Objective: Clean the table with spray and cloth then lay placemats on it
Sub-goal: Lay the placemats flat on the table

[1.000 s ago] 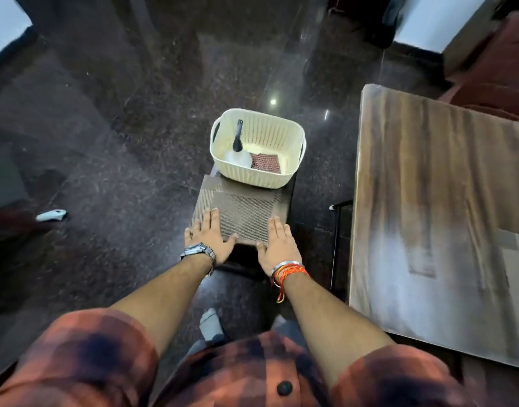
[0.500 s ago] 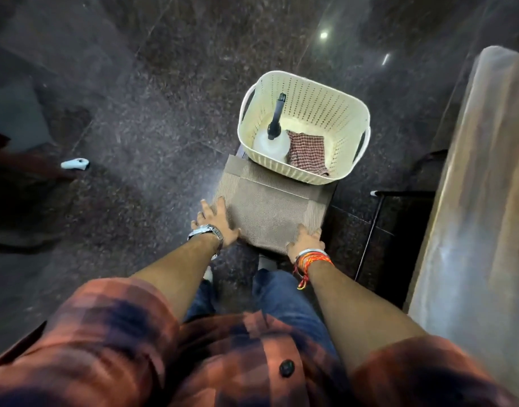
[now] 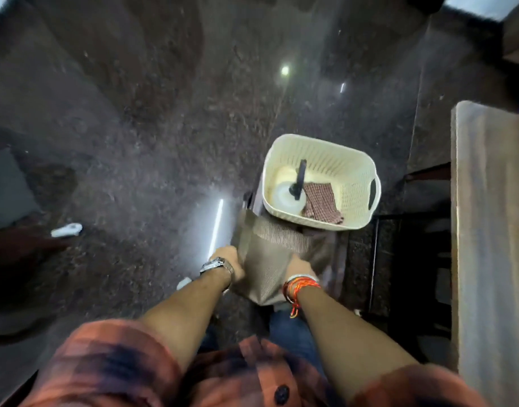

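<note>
Both hands, left hand (image 3: 229,263) and right hand (image 3: 300,267), are being closed on the placemat (image 3: 268,265).
The basket (image 3: 352,168) is being seen just beyond them.

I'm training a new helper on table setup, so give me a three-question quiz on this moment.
1. True or false: the spray bottle stands inside the cream basket.
2. What lies beside the bottle in the basket? A) checked cloth B) sponge C) plate
3. Fill in: both the left hand and the right hand grip the near edge of the ____.

Key:
1. True.
2. A, the checked cloth.
3. Placemat; its far end still lies under the basket, and the table is off to the right.
</note>
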### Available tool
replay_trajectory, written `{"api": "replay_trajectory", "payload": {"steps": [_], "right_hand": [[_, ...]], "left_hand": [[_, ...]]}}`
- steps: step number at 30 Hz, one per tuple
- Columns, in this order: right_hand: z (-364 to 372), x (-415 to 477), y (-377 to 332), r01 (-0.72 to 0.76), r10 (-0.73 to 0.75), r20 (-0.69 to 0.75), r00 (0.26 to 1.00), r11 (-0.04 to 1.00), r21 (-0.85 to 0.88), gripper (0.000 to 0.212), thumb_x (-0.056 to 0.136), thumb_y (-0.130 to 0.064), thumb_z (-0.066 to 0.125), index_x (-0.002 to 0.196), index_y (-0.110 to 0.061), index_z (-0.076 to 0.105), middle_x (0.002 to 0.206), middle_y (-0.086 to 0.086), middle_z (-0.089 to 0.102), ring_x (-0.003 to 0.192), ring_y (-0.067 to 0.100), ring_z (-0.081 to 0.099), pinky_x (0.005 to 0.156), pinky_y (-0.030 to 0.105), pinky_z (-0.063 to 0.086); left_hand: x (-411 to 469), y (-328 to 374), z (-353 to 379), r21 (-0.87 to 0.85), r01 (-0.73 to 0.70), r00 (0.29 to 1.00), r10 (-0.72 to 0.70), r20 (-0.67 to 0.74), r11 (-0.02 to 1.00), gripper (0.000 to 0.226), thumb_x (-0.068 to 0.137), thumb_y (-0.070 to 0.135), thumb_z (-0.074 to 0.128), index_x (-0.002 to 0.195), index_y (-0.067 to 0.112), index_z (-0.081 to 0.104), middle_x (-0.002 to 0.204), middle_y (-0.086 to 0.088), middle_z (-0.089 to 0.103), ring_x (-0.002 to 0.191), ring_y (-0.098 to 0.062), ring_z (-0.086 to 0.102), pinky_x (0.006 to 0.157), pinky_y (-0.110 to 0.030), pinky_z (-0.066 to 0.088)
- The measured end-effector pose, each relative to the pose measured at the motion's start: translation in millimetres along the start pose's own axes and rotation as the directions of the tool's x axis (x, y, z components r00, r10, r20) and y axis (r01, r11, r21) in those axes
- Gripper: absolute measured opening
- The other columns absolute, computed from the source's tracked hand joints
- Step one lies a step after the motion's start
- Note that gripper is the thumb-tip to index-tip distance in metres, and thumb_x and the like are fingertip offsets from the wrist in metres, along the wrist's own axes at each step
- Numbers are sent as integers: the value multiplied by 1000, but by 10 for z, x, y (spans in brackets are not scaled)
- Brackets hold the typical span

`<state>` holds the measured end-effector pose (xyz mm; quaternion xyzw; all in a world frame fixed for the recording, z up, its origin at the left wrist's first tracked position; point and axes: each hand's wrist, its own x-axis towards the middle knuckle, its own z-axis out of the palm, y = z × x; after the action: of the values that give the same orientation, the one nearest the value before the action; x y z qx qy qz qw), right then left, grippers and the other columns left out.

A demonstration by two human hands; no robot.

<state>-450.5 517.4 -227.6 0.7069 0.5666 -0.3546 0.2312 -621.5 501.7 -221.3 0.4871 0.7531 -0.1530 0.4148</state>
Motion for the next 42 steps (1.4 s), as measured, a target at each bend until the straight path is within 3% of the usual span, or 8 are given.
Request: {"api": "replay_trajectory", "payload": {"steps": [3,5,11,16,19,24,33,42], "right_hand": [[-80,-304,-828,243,-217,149,965,953,-183,35,89,-10,59,123,-1,58,126,17,61,119,31,56,94,35,45],[-136,-418,-1417,300,-279,140,950,939,-169,35,86,-12,60,119,1,60,123,20,61,117,34,57,94,35,45],[-561,-629,-2556,400,-407,-150,901,913,-76,32,83,-16,56,113,-7,60,118,17,55,109,39,59,91,42,48],[-1189,-498,-2899,406,-395,-423,816,911,-68,21,91,-18,43,107,-11,54,115,12,45,96,42,60,76,45,47],[-1614,-296,-3030,373,-350,-527,774,925,-67,20,93,-17,39,107,-10,53,117,11,44,95,40,61,70,43,45],[-2325,169,-3191,300,-278,-582,765,952,-60,21,94,-16,41,110,-9,52,121,11,43,94,39,62,66,41,42],[-3674,916,-3097,130,11,-676,736,979,158,29,88,-13,49,116,-12,49,130,8,38,93,34,64,69,39,47],[-4591,1627,-2595,-136,419,-645,639,887,441,25,90,-12,45,114,-13,50,127,8,41,89,35,65,61,37,37]], "left_hand": [[-61,-314,-506,146,-97,995,95,22,984,39,72,23,59,106,5,67,107,-17,69,96,-35,68,77,-35,57],[-53,-537,-885,251,-176,983,183,-4,952,41,74,26,56,109,6,67,112,-18,68,101,-37,67,82,-37,56],[86,-960,-1861,405,-299,885,411,-222,864,32,88,32,49,112,16,62,119,-11,67,113,-30,62,92,-37,45],[340,-776,-2573,430,-351,731,530,-430,832,27,94,34,39,114,20,52,106,-9,71,100,-28,65,86,-37,36],[537,-552,-2932,477,-390,661,601,-450,787,30,95,32,36,121,21,47,97,-11,72,93,-29,67,84,-37,33],[1060,-44,-3599,580,-413,609,687,-397,702,20,96,27,35,112,18,45,93,-10,73,88,-29,68,83,-38,33],[1773,1233,-4706,665,-503,470,821,-324,551,26,99,22,32,123,15,38,89,-10,74,85,-30,67,87,-37,31],[2420,2848,-5035,711,-683,207,978,-32,168,25,103,28,26,114,15,43,84,-11,73,80,-30,68,85,-38,32]]}}
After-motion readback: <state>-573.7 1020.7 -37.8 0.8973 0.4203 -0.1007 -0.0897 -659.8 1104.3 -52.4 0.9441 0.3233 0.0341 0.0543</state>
